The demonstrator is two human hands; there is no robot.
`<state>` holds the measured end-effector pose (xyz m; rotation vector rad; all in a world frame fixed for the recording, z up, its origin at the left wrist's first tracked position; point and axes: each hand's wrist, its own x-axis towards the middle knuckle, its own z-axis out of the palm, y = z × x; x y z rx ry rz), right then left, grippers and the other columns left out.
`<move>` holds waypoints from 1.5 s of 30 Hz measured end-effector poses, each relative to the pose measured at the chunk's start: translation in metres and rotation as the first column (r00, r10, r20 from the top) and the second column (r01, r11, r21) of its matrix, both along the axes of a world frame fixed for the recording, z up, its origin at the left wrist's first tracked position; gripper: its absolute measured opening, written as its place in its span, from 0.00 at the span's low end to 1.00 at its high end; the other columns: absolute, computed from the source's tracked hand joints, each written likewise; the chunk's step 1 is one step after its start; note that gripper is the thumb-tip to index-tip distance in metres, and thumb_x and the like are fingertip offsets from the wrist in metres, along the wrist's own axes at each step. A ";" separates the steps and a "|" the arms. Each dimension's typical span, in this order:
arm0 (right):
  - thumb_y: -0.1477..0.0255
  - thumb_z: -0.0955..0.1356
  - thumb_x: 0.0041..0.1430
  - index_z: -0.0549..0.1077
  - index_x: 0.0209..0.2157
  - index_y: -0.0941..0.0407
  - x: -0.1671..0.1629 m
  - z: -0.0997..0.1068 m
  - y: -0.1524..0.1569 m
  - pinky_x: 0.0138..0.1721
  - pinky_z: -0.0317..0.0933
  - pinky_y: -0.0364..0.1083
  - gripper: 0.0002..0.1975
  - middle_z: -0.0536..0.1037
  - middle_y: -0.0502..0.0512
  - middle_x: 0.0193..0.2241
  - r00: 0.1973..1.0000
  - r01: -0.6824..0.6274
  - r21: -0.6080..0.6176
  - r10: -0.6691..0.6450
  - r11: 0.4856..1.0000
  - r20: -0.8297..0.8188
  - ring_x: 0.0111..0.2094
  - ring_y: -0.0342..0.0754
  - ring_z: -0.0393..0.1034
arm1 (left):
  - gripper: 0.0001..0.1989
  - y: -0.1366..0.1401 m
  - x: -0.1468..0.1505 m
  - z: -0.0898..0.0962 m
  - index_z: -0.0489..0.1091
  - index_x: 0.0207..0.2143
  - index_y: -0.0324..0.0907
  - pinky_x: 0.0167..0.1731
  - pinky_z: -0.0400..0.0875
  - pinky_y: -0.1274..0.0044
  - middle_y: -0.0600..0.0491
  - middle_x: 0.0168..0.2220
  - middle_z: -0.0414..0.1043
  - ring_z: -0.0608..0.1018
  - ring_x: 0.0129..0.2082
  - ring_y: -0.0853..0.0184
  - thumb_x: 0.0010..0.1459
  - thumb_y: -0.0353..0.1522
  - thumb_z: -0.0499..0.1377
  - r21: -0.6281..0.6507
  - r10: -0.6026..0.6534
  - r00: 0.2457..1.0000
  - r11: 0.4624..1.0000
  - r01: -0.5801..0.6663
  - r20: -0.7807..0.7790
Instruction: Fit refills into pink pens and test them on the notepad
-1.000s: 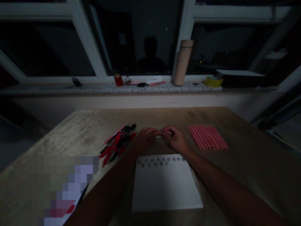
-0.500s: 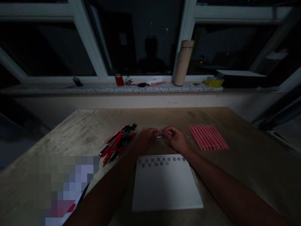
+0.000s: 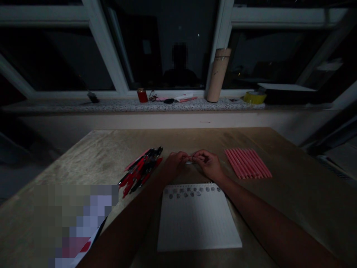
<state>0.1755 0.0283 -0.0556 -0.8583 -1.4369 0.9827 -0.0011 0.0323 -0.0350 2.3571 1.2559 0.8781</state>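
Note:
Beyond the top edge of a spiral notebook (image 3: 199,223), my left hand (image 3: 177,160) and my right hand (image 3: 208,162) meet fingertip to fingertip. Both are closed in a pinch around something small with a reddish bit; it is too dark and too covered to name. A thin pale strip shows just below the fingertips. The lined notebook page carries two rows of small dark round marks along its top. Left of my left hand lies a loose pile of red and black pens (image 3: 142,169). To the right, a neat row of pink pencil-like sticks (image 3: 248,163) lies side by side.
Papers (image 3: 83,253), partly blurred out, lie at the table's (image 3: 106,143) lower left. Along the speckled windowsill (image 3: 117,106) stand a red jar (image 3: 142,95), a tall tan cylinder (image 3: 219,76), a yellow tape roll (image 3: 254,98) and a dark box (image 3: 287,95).
Almost nothing differs. The whole view has shifted very slightly, and both hands stay pinched together at the same place.

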 end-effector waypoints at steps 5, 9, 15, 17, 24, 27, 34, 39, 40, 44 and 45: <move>0.65 0.71 0.47 0.72 0.29 0.56 -0.001 0.001 0.000 0.33 0.68 0.44 0.09 0.77 0.53 0.26 1.000 -0.002 -0.033 0.002 0.999 0.015 0.29 0.47 0.74 | 0.16 0.000 -0.001 0.000 0.70 0.36 0.42 0.39 0.65 0.75 0.52 0.35 0.74 0.73 0.37 0.66 0.62 0.40 0.46 -0.010 0.015 1.000 1.000 -0.015 -0.002; 0.66 0.70 0.49 0.72 0.30 0.56 0.000 -0.001 0.001 0.33 0.69 0.45 0.09 0.78 0.53 0.26 0.999 -0.010 -0.031 0.011 0.999 0.039 0.30 0.47 0.75 | 0.16 -0.002 -0.001 0.003 0.70 0.37 0.42 0.39 0.65 0.75 0.51 0.36 0.75 0.73 0.37 0.65 0.62 0.40 0.46 -0.011 0.005 1.000 1.000 -0.005 -0.010; 0.65 0.69 0.50 0.73 0.33 0.56 0.003 -0.005 0.003 0.35 0.69 0.46 0.10 0.78 0.54 0.28 0.996 -0.032 -0.011 0.033 0.999 0.080 0.30 0.46 0.74 | 0.17 -0.002 0.000 0.006 0.72 0.39 0.42 0.43 0.64 0.74 0.51 0.37 0.76 0.74 0.38 0.65 0.63 0.39 0.46 -0.003 -0.035 0.999 0.999 0.035 -0.017; 0.65 0.70 0.50 0.73 0.33 0.56 0.003 -0.005 0.004 0.35 0.69 0.45 0.10 0.78 0.54 0.27 0.996 -0.027 -0.012 0.028 1.000 0.079 0.30 0.46 0.74 | 0.17 -0.001 0.000 0.005 0.72 0.40 0.42 0.44 0.63 0.74 0.51 0.39 0.76 0.74 0.39 0.65 0.63 0.38 0.46 0.012 -0.072 0.997 0.997 0.073 -0.025; 0.66 0.70 0.50 0.74 0.33 0.56 0.002 -0.005 0.002 0.33 0.69 0.44 0.09 0.79 0.53 0.27 0.997 -0.027 -0.020 0.028 0.999 0.075 0.29 0.46 0.75 | 0.18 0.001 -0.002 0.000 0.72 0.38 0.41 0.42 0.63 0.74 0.51 0.37 0.76 0.74 0.37 0.65 0.64 0.39 0.45 0.034 -0.018 0.999 0.999 0.020 -0.050; 0.67 0.69 0.51 0.73 0.33 0.56 0.001 -0.006 0.002 0.33 0.69 0.44 0.09 0.79 0.53 0.27 0.995 -0.037 -0.022 0.039 0.999 0.089 0.29 0.46 0.75 | 0.18 0.000 -0.001 0.001 0.72 0.38 0.42 0.41 0.63 0.74 0.51 0.37 0.76 0.73 0.37 0.66 0.64 0.39 0.44 0.035 -0.016 0.999 0.999 0.018 -0.050; 0.68 0.70 0.50 0.71 0.36 0.56 0.001 -0.012 0.006 0.38 0.69 0.46 0.11 0.79 0.55 0.31 0.996 -0.078 -0.006 0.078 0.997 0.051 0.33 0.46 0.75 | 0.17 -0.001 0.001 0.005 0.72 0.37 0.42 0.42 0.64 0.74 0.50 0.37 0.76 0.74 0.39 0.65 0.62 0.38 0.46 0.031 -0.019 1.000 0.999 0.019 -0.010; 0.68 0.71 0.49 0.71 0.35 0.56 0.001 -0.009 0.005 0.38 0.69 0.46 0.11 0.79 0.55 0.31 0.995 -0.039 0.033 0.036 0.999 0.093 0.33 0.46 0.75 | 0.14 -0.006 0.002 0.010 0.70 0.38 0.42 0.37 0.66 0.77 0.51 0.35 0.76 0.76 0.36 0.67 0.61 0.39 0.49 -0.087 0.015 0.995 0.996 -0.006 0.102; 0.68 0.71 0.49 0.72 0.35 0.57 0.001 -0.007 0.004 0.37 0.69 0.46 0.11 0.79 0.55 0.30 0.994 -0.027 0.042 0.022 0.999 0.105 0.33 0.46 0.75 | 0.14 -0.007 0.003 0.011 0.69 0.39 0.42 0.35 0.67 0.78 0.52 0.34 0.76 0.76 0.34 0.67 0.60 0.40 0.49 -0.127 0.025 0.992 0.992 -0.010 0.121; 0.67 0.71 0.49 0.72 0.34 0.56 0.000 -0.002 0.000 0.37 0.69 0.45 0.11 0.79 0.55 0.30 0.993 0.002 0.070 -0.010 0.998 0.117 0.32 0.46 0.75 | 0.16 -0.011 0.005 0.015 0.66 0.38 0.41 0.32 0.66 0.79 0.54 0.32 0.76 0.76 0.30 0.68 0.59 0.43 0.50 -0.209 0.039 0.990 0.978 -0.011 0.133; 0.67 0.71 0.49 0.72 0.34 0.56 0.000 -0.002 -0.001 0.37 0.69 0.45 0.11 0.79 0.55 0.30 0.993 0.003 0.076 -0.012 0.997 0.119 0.32 0.46 0.75 | 0.16 -0.011 0.005 0.015 0.66 0.38 0.41 0.31 0.66 0.79 0.54 0.32 0.76 0.76 0.30 0.68 0.58 0.44 0.51 -0.215 0.043 0.990 0.977 -0.014 0.132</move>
